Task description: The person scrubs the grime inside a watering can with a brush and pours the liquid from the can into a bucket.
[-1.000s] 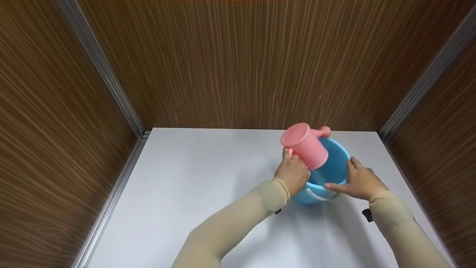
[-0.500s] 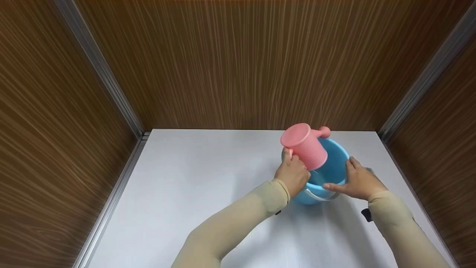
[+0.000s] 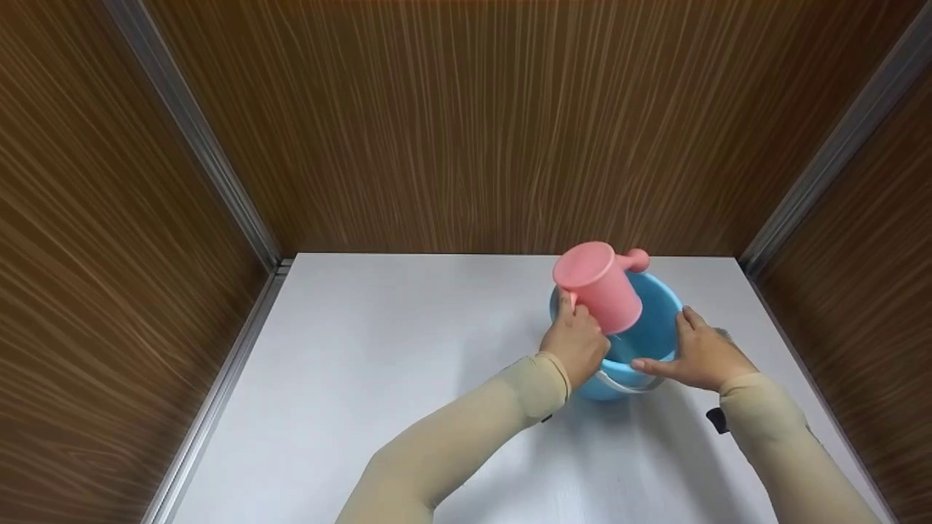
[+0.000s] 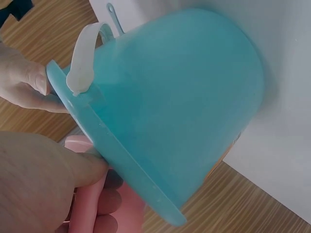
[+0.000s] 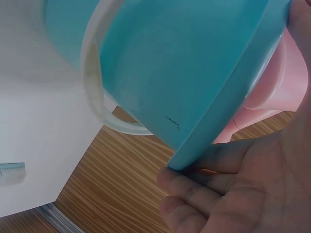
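Observation:
A pink toy watering can (image 3: 611, 295) is tilted over the mouth of a light blue bucket (image 3: 659, 309), its round spout head (image 3: 638, 260) toward the far right. My left hand (image 3: 575, 338) grips the can by its handle; in the left wrist view, fingers curl round the pink handle (image 4: 86, 204) beside the bucket's rim. The bucket stands on the white table with its white bail handle (image 3: 626, 386) hanging down the near side. My right hand (image 3: 703, 353) holds the bucket's right rim, thumb at the near edge and fingers farther round. The can hides part of the bucket's inside.
A brush (image 5: 12, 174) with pale bristles and a blue back lies on the table, right of the bucket and mostly behind my right hand. Wood-grain panels (image 3: 466, 131) rise behind and on both sides of the white table (image 3: 349, 349).
The watering can and my left hand have shifted very slightly to the right over the bucket. My right hand keeps its hold on the rim.

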